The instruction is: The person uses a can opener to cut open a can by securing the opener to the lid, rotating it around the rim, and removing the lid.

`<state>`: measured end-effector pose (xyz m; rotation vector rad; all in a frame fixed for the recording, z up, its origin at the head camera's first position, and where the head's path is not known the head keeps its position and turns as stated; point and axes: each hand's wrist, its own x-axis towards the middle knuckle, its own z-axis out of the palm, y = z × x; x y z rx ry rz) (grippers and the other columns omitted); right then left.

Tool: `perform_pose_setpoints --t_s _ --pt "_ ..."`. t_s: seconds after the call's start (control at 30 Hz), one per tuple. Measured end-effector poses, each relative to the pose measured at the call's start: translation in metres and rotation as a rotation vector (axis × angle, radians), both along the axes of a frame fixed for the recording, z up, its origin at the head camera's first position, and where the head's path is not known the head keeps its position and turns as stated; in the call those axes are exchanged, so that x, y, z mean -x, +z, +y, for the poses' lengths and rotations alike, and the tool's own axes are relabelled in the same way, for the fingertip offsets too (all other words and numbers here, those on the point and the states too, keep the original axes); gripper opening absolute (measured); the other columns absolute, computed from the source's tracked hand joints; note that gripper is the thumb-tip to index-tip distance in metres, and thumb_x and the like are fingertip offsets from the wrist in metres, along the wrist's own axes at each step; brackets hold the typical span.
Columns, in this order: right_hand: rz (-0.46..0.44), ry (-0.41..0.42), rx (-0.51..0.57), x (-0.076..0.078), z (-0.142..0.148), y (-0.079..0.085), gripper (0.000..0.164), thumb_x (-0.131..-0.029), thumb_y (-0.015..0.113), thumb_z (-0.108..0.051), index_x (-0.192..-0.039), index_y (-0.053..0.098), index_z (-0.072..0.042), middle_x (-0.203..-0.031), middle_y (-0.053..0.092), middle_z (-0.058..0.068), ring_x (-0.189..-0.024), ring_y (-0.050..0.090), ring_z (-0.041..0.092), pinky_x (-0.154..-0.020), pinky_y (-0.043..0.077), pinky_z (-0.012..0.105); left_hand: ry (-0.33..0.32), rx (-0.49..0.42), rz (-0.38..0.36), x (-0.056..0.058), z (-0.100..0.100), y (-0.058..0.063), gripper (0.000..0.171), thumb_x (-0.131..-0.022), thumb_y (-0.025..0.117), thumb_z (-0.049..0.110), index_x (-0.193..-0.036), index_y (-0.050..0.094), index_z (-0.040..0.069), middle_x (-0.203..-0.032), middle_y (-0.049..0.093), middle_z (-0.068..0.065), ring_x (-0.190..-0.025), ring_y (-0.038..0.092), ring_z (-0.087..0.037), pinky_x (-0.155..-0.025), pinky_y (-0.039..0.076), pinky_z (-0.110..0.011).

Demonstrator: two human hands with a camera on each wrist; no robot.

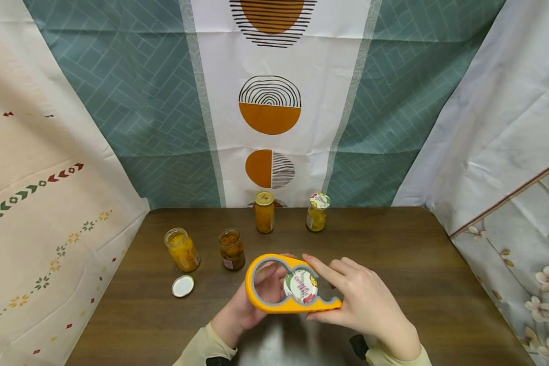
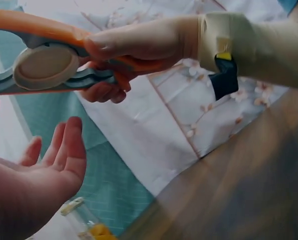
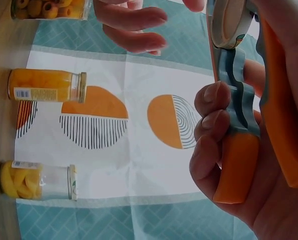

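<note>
My right hand point(image 1: 363, 292) grips the handles of an orange-and-grey jar opener point(image 1: 271, 307), its fingers curled round them in the right wrist view. Caught between the opener's scalloped inner edges is a round patterned lid point(image 1: 300, 285). The pale underside of that lid point(image 2: 46, 66) faces down in the left wrist view, with no jar attached below it. Just under the opener is my left hand point(image 2: 43, 185), palm up with fingers loosely bent and holding nothing. From the head view, the opener hides part of this hand point(image 1: 244, 310).
To the left stand two lidless jars, one of yellow fruit point(image 1: 183, 251) and one of olives point(image 1: 232, 250). A white lid point(image 1: 183, 285) lies near them on the wooden table point(image 1: 393, 244). At the back are a lidded orange jar point(image 1: 264, 216) and a lidded yellow jar point(image 1: 316, 218).
</note>
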<state>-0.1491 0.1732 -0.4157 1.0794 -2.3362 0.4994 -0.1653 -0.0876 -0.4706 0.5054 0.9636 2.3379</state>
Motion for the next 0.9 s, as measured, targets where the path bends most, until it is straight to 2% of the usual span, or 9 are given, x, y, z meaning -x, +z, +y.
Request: perform_pose_setpoints --t_s 0.07,0.17,0.27,0.43,0.63,0.77,0.9 --pt "0.007 0.003 0.004 0.001 0.000 0.000 0.101 -0.075 0.080 -0.079 -0.157 0.057 -0.025 -0.084 0.054 -0.014 -0.075 0.047 0.005 -0.061 0.041 0.021 -0.032 -0.029 -0.023 -0.002 0.002 -0.002 0.024 -0.114 0.047 0.029 -0.122 0.067 0.018 -0.117 0.068 0.003 -0.106 0.061 -0.012 -0.096 0.050 -0.027" --pt "0.010 0.009 0.010 0.001 -0.001 0.000 0.102 -0.072 0.084 -0.077 -0.156 0.058 -0.024 -0.084 0.055 -0.014 -0.075 0.048 0.005 -0.060 0.041 0.021 -0.034 -0.037 -0.064 -0.005 0.004 -0.004 0.018 -0.112 0.052 0.032 -0.109 0.066 0.021 -0.112 0.064 0.004 -0.105 0.058 -0.011 -0.096 0.047 -0.026" --pt "0.010 0.011 0.013 0.001 -0.001 -0.001 0.102 -0.073 0.082 -0.078 -0.156 0.058 -0.024 -0.084 0.054 -0.014 -0.075 0.047 0.005 -0.060 0.040 0.020 -0.027 -0.031 -0.094 -0.007 0.007 -0.006 0.016 -0.111 0.056 0.035 -0.108 0.067 0.023 -0.115 0.061 0.004 -0.108 0.057 -0.011 -0.099 0.046 -0.026" --pt "0.011 0.005 0.010 0.001 -0.001 -0.001 0.101 -0.075 0.079 -0.080 -0.156 0.058 -0.024 -0.084 0.052 -0.016 -0.074 0.047 0.004 -0.060 0.040 0.020 -0.043 -0.033 -0.125 -0.008 0.009 -0.008 0.018 -0.110 0.059 0.039 -0.113 0.066 0.023 -0.121 0.060 0.004 -0.113 0.057 -0.011 -0.102 0.046 -0.026" --pt "0.009 0.005 0.002 0.002 -0.001 -0.001 0.105 -0.070 0.086 -0.076 -0.157 0.057 -0.025 -0.083 0.051 -0.016 -0.074 0.046 0.004 -0.060 0.040 0.019 -0.064 -0.002 -0.120 -0.008 0.011 -0.009 0.027 -0.111 0.055 0.041 -0.126 0.058 0.018 -0.126 0.063 0.002 -0.116 0.060 -0.012 -0.106 0.047 -0.028" --pt "0.001 0.004 -0.002 0.002 -0.001 0.000 0.106 -0.070 0.086 -0.076 -0.159 0.054 -0.027 -0.082 0.050 -0.016 -0.073 0.044 0.003 -0.060 0.039 0.019 -0.082 0.008 -0.110 -0.008 0.012 -0.009 0.035 -0.111 0.054 0.043 -0.136 0.054 0.017 -0.131 0.064 0.002 -0.120 0.061 -0.013 -0.108 0.046 -0.030" --pt "0.003 0.005 -0.003 0.002 -0.001 0.000 0.105 -0.072 0.084 -0.078 -0.159 0.054 -0.027 -0.082 0.051 -0.016 -0.073 0.044 0.003 -0.060 0.038 0.020 -0.096 -0.002 -0.115 -0.009 0.012 -0.010 0.038 -0.111 0.055 0.045 -0.138 0.053 0.018 -0.134 0.064 0.002 -0.122 0.061 -0.013 -0.109 0.046 -0.030"
